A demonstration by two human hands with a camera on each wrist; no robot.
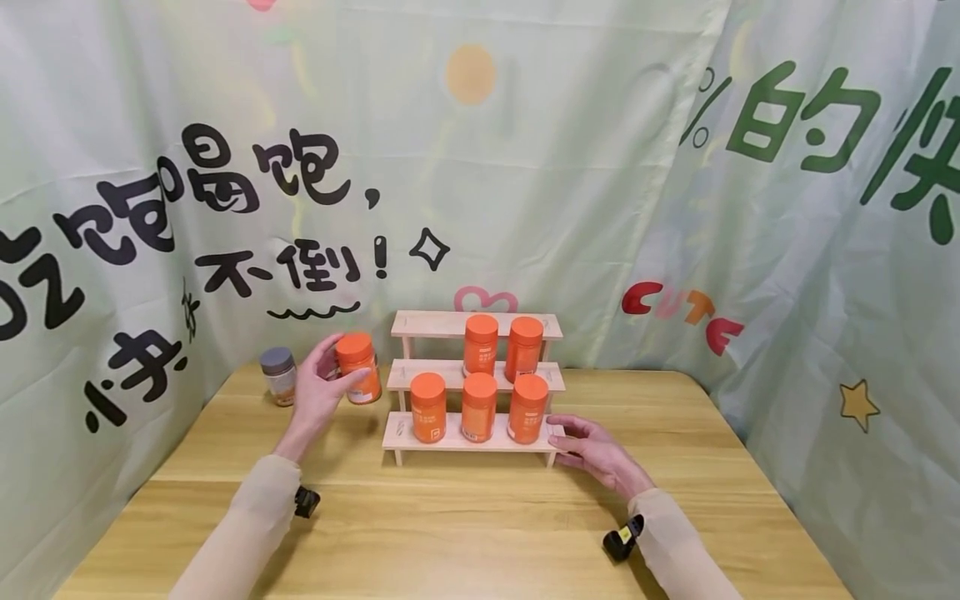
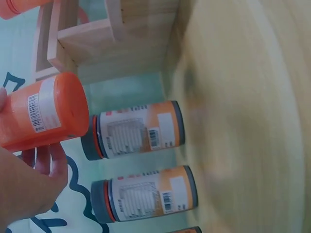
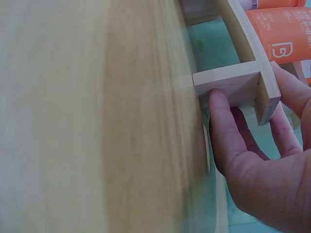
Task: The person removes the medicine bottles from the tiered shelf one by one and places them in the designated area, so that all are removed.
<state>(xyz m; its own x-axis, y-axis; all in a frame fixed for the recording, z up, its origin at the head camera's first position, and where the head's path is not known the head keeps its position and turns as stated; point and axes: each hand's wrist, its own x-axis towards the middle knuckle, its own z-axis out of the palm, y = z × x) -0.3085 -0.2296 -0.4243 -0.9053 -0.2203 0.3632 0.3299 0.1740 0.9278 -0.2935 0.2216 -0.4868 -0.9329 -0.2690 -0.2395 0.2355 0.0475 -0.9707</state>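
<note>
My left hand grips an orange jar, held up off the table to the left of a three-tier wooden display stand. In the left wrist view the base and barcode of this jar show. Three orange jars stand on the stand's bottom tier and two more orange jars on the middle one; the top tier bears none. My right hand holds the right end of the bottom tier, thumb at the board and fingers around the leg.
Behind my left hand stands a grey-lidded jar. In the left wrist view two grey-lidded jars show side by side, with part of another at the lower edge. A printed curtain surrounds the back and sides of the wooden table.
</note>
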